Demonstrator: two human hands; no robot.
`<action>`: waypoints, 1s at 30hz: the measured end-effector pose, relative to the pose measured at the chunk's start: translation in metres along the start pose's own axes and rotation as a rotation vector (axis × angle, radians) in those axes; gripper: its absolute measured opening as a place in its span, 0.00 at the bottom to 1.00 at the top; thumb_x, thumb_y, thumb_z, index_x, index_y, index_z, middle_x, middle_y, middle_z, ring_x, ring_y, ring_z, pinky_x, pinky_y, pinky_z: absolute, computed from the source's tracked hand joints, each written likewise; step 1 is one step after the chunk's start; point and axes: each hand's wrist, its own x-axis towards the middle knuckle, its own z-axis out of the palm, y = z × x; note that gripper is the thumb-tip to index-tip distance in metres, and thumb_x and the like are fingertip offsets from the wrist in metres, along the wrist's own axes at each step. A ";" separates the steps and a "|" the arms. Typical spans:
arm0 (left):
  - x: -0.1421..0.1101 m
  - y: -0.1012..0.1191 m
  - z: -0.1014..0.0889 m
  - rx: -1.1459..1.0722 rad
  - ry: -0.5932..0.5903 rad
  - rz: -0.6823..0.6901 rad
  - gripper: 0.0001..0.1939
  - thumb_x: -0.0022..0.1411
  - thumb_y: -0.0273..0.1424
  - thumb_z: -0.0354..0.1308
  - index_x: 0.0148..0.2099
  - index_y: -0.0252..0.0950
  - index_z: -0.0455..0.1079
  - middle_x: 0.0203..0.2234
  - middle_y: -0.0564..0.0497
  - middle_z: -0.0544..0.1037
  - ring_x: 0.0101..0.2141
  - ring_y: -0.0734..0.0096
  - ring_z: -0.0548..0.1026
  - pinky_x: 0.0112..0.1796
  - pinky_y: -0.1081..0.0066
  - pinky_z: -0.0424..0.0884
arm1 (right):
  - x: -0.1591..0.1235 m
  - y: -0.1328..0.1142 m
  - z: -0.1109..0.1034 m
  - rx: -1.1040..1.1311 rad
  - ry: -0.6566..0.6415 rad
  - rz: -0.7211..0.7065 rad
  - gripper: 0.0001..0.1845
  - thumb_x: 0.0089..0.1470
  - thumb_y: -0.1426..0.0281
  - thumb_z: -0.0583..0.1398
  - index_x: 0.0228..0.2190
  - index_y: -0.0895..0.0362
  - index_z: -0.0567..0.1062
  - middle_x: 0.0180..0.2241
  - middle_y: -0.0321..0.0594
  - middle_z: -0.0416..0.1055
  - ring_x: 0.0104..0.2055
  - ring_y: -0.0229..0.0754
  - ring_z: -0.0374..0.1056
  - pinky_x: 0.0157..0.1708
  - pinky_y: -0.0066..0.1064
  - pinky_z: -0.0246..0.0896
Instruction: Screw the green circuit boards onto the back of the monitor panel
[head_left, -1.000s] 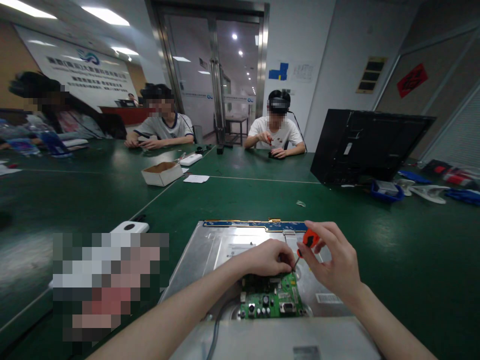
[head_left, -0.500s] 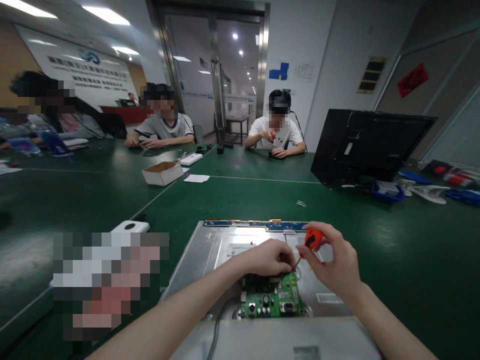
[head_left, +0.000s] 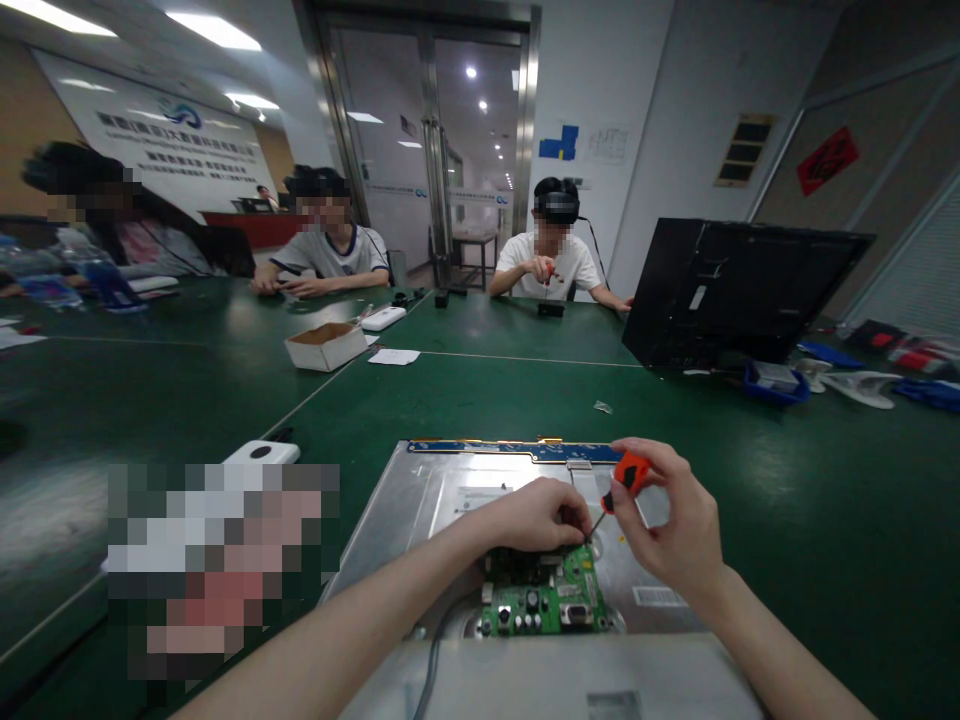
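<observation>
My right hand (head_left: pixel 671 515) grips the orange and black handle of a screwdriver (head_left: pixel 628 478), which tilts down to the left. Its tip meets the upper right corner of a green circuit board (head_left: pixel 545 592). My left hand (head_left: pixel 544 515) rests over the board's top edge, thumb and fingertips pinched together beside the screwdriver tip; whatever lies between them is too small to make out. Beneath both hands is the silver metal back of a display panel (head_left: pixel 390 510), with a blue circuit strip (head_left: pixel 487 452) along its far edge. A grey cable (head_left: pixel 433 665) runs down from the board's left side.
On the green table (head_left: pixel 480 395), a black monitor (head_left: pixel 735 295) stands at the right beside a blue tray (head_left: pixel 776 385). A white box (head_left: pixel 326 346) and a white device (head_left: pixel 262 455) lie to the left. Several people sit across the table, one holding a screwdriver.
The screwdriver handle has shifted slightly right and tilts more, with my right fingers moved around it. My left hand stays put. The person opposite has moved one hand towards the black monitor.
</observation>
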 end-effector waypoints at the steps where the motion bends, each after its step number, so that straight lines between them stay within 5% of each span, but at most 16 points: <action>1: 0.000 0.000 0.000 0.002 0.000 0.000 0.11 0.71 0.35 0.59 0.50 0.33 0.72 0.44 0.47 0.77 0.40 0.64 0.78 0.41 0.60 0.77 | -0.001 0.001 0.001 0.004 0.005 0.007 0.18 0.59 0.73 0.60 0.51 0.54 0.66 0.40 0.43 0.74 0.30 0.40 0.74 0.26 0.31 0.74; 7: 0.000 0.001 0.000 0.008 -0.001 -0.005 0.11 0.71 0.35 0.59 0.49 0.33 0.72 0.43 0.48 0.77 0.40 0.64 0.78 0.41 0.61 0.77 | -0.008 0.004 0.007 0.079 0.037 0.039 0.24 0.60 0.73 0.59 0.55 0.53 0.57 0.42 0.44 0.75 0.33 0.41 0.75 0.28 0.32 0.74; 18: 0.001 -0.004 0.002 -0.014 0.004 0.019 0.14 0.71 0.36 0.59 0.54 0.34 0.70 0.48 0.46 0.76 0.43 0.62 0.77 0.43 0.59 0.77 | 0.000 0.001 0.001 0.095 -0.020 -0.020 0.19 0.61 0.77 0.56 0.53 0.54 0.67 0.45 0.46 0.70 0.32 0.37 0.71 0.25 0.27 0.72; 30: 0.000 -0.002 0.000 -0.014 0.004 0.015 0.12 0.71 0.35 0.59 0.50 0.33 0.72 0.44 0.47 0.77 0.40 0.64 0.78 0.42 0.60 0.77 | -0.012 0.008 0.006 0.076 0.039 0.023 0.21 0.59 0.72 0.62 0.52 0.53 0.61 0.41 0.45 0.73 0.33 0.42 0.74 0.31 0.36 0.74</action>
